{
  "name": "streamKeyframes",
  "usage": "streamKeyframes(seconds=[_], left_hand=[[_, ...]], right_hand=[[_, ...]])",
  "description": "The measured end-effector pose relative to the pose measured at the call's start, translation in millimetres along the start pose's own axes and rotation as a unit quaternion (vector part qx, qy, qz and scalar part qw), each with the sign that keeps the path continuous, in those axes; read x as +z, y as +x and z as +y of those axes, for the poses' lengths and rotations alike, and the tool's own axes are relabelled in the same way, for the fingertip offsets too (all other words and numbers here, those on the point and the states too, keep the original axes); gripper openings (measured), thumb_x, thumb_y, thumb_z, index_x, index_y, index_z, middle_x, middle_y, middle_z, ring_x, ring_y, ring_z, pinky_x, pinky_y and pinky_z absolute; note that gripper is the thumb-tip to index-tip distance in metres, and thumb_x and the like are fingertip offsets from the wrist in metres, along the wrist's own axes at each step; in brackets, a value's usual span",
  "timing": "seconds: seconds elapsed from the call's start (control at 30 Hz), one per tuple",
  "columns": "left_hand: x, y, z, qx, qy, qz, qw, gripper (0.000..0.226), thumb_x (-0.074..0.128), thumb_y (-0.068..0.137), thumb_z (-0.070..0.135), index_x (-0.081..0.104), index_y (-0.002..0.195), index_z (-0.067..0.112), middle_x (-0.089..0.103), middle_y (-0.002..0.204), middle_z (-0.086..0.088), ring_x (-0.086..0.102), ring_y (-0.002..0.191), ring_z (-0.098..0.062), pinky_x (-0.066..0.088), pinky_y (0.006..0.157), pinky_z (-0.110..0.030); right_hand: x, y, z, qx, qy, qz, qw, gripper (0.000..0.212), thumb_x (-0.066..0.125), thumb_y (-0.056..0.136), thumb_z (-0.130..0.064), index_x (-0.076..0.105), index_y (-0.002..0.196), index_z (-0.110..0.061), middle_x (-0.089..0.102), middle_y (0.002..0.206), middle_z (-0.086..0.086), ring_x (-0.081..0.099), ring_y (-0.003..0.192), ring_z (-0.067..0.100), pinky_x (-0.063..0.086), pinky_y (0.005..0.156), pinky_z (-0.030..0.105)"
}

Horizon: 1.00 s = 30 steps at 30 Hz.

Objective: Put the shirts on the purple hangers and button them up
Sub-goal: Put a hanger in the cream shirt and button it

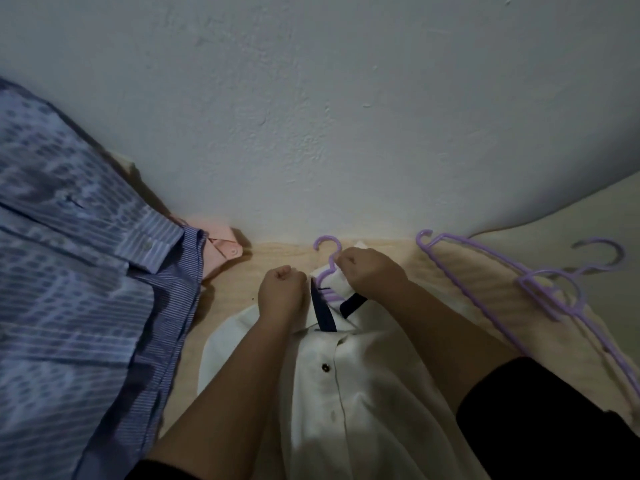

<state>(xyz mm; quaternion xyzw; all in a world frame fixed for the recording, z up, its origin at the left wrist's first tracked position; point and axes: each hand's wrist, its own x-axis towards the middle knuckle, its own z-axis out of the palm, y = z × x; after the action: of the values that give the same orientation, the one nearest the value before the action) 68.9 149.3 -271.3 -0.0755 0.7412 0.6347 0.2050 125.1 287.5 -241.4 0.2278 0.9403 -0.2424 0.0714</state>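
Here, white shirt point(346, 393) under both hands, left point(281, 289) and right point(369, 270) pinching its collar.

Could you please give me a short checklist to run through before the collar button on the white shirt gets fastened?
1. Purple hanger inside the white shirt, hook out past the collar: ok.
2. Left hand holding its collar side: cannot tell, fingers curled away from view.
3. Right hand gripping the collar: ok.
4. Dark button on the placket done up: ok, apparently.
5. Collar closed: not ok, dark lining shows.
6. Spare hangers lying on the right: ok.
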Motion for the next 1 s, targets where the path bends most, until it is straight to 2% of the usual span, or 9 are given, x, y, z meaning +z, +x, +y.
streamKeyframes(seconds=[0.1,0.2,0.33,0.43,0.53,0.67,0.8,0.93,1.0], left_hand=[[-3.8,-4.8,-6.1,-0.004,0.011,-0.007,1.0,0.009,0.058,0.087,0.015,0.066,0.092,0.015,0.063,0.081,-0.002,0.054,0.067,-0.017,0.042,0.054,-0.023],[-7.2,-10.1,-12.7,-0.017,0.005,-0.011,1.0,0.02,0.065,0.076,0.024,0.069,0.095,0.024,0.07,0.094,0.003,0.066,0.083,-0.016,0.056,0.079,-0.032],[-10.5,-17.1,-21.9,-0.028,0.025,-0.01,0.999,0.019,0.065,0.063,0.036,0.067,0.082,0.033,0.072,0.085,0.005,0.069,0.083,-0.022,0.057,0.085,-0.045],[-12.6,-36.6,-10.0,-0.024,0.013,-0.03,0.999,0.018,0.064,0.079,0.014,0.067,0.093,0.025,0.068,0.082,-0.004,0.065,0.076,-0.025,0.056,0.079,-0.038],[-13.3,-47.9,-1.6,-0.029,-0.009,-0.069,0.997,0.025,0.054,0.087,-0.001,0.066,0.102,0.013,0.062,0.077,-0.008,0.055,0.065,-0.023,0.047,0.064,-0.031],[-11.8,-55.9,5.8,-0.074,-0.043,-0.12,0.989,0.03,0.048,0.089,-0.003,0.066,0.107,0.011,0.067,0.093,-0.016,0.06,0.081,-0.027,0.052,0.079,-0.044],[-12.8,-60.4,11.4,-0.061,-0.021,-0.133,0.989,0.038,0.042,0.089,-0.005,0.065,0.115,0.01,0.067,0.098,-0.013,0.063,0.08,-0.026,0.054,0.082,-0.041],[-18.5,-72.3,13.7,0.004,0.054,-0.11,0.992,0.041,0.044,0.088,-0.005,0.065,0.118,0.014,0.065,0.082,0.001,0.054,0.061,-0.015,0.046,0.049,-0.017],[-20.3,-77.6,14.9,0.028,0.075,-0.119,0.99,0.047,0.043,0.089,-0.006,0.062,0.126,0.015,0.065,0.092,0.004,0.052,0.059,-0.011,0.043,0.044,-0.015]], right_hand=[[5.2,-12.0,8.2,0.052,0.108,0.087,0.989,0.031,0.047,0.094,-0.043,0.05,0.09,-0.012,0.058,0.091,0.01,0.053,0.087,0.027,0.039,0.073,0.034],[7.5,-29.3,22.2,0.069,0.164,0.109,0.978,0.002,0.052,0.09,-0.016,0.05,0.089,-0.016,0.055,0.083,0.005,0.051,0.082,0.025,0.035,0.068,0.028],[6.3,-50.9,32.5,-0.009,0.14,0.072,0.987,0.032,0.044,0.089,-0.002,0.064,0.111,-0.015,0.064,0.114,0.005,0.055,0.106,0.023,0.032,0.073,0.018],[4.6,-62.9,34.8,-0.037,0.123,0.037,0.991,0.041,0.038,0.093,-0.002,0.061,0.124,-0.015,0.058,0.132,0.004,0.052,0.12,0.019,0.035,0.09,0.018],[-1.8,-71.9,39.8,-0.032,0.109,0.05,0.992,0.042,0.036,0.095,-0.004,0.056,0.13,-0.015,0.054,0.136,0.006,0.049,0.124,0.023,0.034,0.1,0.023],[-10.5,-78.8,47.6,-0.015,0.064,0.031,0.997,0.047,0.04,0.092,-0.002,0.05,0.135,-0.019,0.052,0.137,0.011,0.05,0.123,0.025,0.034,0.101,0.024],[-14.2,-85.1,54.6,-0.016,-0.019,0.022,0.999,0.055,0.032,0.09,-0.008,0.039,0.142,-0.025,0.047,0.13,0.018,0.049,0.116,0.03,0.034,0.091,0.022],[-19.1,-98.4,54.7,-0.018,-0.044,0.02,0.999,0.062,0.041,0.088,0.001,0.035,0.144,-0.023,0.027,0.148,0.014,0.039,0.131,0.026,0.033,0.1,0.024],[-21.2,-102.6,54.3,-0.019,-0.053,0.03,0.998,0.062,0.041,0.089,0.002,0.032,0.145,-0.023,0.015,0.156,0.006,0.033,0.137,0.022,0.031,0.104,0.025]])
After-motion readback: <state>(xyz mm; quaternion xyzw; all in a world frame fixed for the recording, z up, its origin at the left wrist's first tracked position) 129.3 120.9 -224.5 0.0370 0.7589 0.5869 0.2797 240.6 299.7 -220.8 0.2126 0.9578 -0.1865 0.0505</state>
